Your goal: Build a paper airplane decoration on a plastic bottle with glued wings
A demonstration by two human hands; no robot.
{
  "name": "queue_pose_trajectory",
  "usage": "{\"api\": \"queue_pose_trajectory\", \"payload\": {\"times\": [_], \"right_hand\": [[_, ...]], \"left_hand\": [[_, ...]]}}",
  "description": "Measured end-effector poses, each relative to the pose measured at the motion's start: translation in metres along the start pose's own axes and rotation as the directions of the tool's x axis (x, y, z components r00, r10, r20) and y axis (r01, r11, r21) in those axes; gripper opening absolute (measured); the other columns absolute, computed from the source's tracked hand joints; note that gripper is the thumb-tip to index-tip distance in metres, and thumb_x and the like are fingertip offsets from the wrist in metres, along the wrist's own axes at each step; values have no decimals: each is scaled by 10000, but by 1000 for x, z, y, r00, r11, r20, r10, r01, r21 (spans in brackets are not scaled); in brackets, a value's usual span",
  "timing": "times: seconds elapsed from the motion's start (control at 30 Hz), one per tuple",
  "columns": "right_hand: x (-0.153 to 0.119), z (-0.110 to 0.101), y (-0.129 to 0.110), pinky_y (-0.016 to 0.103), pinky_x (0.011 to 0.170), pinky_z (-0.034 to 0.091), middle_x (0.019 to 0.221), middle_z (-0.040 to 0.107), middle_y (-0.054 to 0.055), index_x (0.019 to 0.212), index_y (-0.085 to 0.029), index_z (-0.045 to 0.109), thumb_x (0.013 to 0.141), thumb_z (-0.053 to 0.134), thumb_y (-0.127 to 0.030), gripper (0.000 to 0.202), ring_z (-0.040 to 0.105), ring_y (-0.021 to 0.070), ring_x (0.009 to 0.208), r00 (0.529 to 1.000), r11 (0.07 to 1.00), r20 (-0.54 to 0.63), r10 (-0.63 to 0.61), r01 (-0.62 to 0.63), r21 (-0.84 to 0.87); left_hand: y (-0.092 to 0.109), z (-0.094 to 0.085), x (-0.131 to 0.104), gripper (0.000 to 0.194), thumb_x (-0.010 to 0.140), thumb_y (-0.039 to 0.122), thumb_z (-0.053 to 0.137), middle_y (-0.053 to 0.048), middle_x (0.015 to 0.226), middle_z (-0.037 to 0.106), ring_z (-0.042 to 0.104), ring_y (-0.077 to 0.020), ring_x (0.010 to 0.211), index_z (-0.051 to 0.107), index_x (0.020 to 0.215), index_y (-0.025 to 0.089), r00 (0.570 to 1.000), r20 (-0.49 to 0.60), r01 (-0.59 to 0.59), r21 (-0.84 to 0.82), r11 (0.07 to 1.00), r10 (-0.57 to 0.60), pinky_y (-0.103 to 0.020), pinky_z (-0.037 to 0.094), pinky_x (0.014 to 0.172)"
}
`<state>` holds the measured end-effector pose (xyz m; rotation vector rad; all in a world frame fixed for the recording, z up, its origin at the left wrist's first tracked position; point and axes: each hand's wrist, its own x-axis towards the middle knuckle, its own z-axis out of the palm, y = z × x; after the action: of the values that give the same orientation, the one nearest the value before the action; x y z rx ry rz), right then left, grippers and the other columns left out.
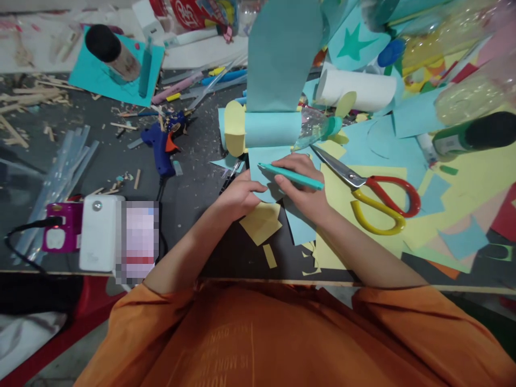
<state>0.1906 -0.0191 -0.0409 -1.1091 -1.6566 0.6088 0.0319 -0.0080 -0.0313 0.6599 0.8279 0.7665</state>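
Observation:
A plastic bottle wrapped in light blue paper (274,129) lies in front of me, with a long rounded teal paper wing (284,59) pointing away. From its near side a light blue paper flap (262,156) reaches toward me. My left hand (244,194) grips this flap at its lower left edge, thumb on top. In my right hand (304,185) is a teal marker (296,177), its tip over the flap close to the left edge. Yellow paper ovals (234,128) are attached at both ends of the bottle. Scissors (363,185) lie open right of my right hand.
A blue glue gun (159,142) and a white power adapter (100,231) lie at left, beside clear glue sticks (60,183). Coloured paper sheets (342,236) cover the right. A dark-capped bottle (116,54), a white roll (357,90) and plastic bottles (467,102) stand or lie farther out.

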Motion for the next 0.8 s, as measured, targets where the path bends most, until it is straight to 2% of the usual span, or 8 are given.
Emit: {"api": "queue_pose_trajectory", "payload": {"times": [0.33,0.5,0.63,0.8], "right_hand": [[0,0,-1,461,867,543,902,739,34,949,-311,673,926,589,-462,174,671,234,929,1000,1000,13,23,-23,-4],[0,-1,0,474,866,537,876,719,33,924,-295,664,919,596,-428,150,662,238,910,999,1000,-32,26,-27,-13],[-1,0,2,476,858,542,870,706,27,910,-289,659,911,609,-405,126,662,237,913,998,1000,-55,9,-11,-23],[-1,2,2,483,873,547,876,703,30,933,-307,677,915,623,-390,101,673,242,928,998,999,-44,-37,36,-26]], "left_hand": [[-1,1,0,402,589,178,669,-58,1190,739,546,-320,1339,703,988,208,1000,-4,-11,-22,1000,11,-459,430,1138],[0,2,1,462,585,192,676,-72,1195,740,571,-338,1303,704,1046,183,1000,-14,-25,20,999,25,-472,438,1129],[-1,-2,2,535,600,214,676,-90,1220,730,580,-353,1284,685,1133,164,999,24,-30,61,998,28,-486,456,1108],[-7,-11,5,472,639,243,676,-108,1237,714,554,-361,1320,692,1105,167,996,44,-85,164,983,79,-513,399,1161]]}}
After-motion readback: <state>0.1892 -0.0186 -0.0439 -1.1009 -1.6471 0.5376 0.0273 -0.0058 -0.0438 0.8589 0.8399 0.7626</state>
